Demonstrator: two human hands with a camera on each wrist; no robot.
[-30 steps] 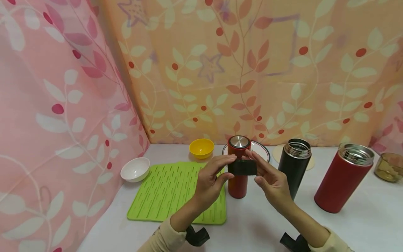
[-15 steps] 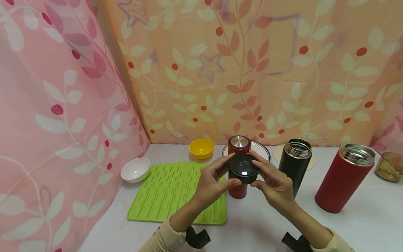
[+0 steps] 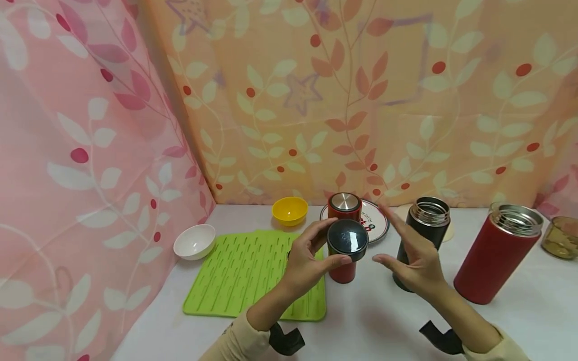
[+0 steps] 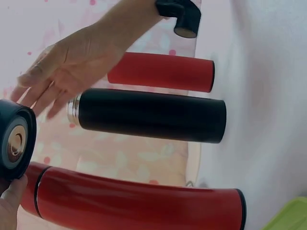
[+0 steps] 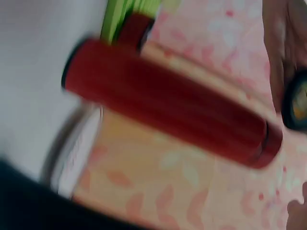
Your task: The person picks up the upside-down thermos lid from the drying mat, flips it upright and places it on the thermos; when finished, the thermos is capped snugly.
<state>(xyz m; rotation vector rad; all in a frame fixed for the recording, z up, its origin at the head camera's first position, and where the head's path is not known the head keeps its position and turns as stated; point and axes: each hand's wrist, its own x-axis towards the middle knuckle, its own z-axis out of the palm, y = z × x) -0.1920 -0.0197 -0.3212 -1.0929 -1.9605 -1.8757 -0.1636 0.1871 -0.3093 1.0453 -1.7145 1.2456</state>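
Note:
My left hand (image 3: 303, 261) pinches a round black thermos lid (image 3: 347, 237) between thumb and fingers, its glossy top facing up in the head view. The underside of that lid, with a silvery round centre, shows in the left wrist view. Apart from it on the right, my right hand (image 3: 416, 263) is spread and holds nothing. Directly behind the lid stands a slim red thermos (image 3: 342, 274) with a steel-topped cap. A black thermos (image 3: 431, 231), its steel mouth uncovered, is partly hidden by my right hand. Farther right stands a wider red thermos (image 3: 494, 260), also without a lid.
A green ridged mat (image 3: 244, 276) lies to the left. Beyond it are a white bowl (image 3: 194, 242) and a yellow bowl (image 3: 290, 211). Behind the slim thermos lies a rimmed plate (image 3: 378, 225). An amber glass (image 3: 560, 238) stands at the far right.
The lid has tipped from edge-on to top-up, and digits lit on it half a second ago no longer show. My right hand has let go and drawn away to the right.

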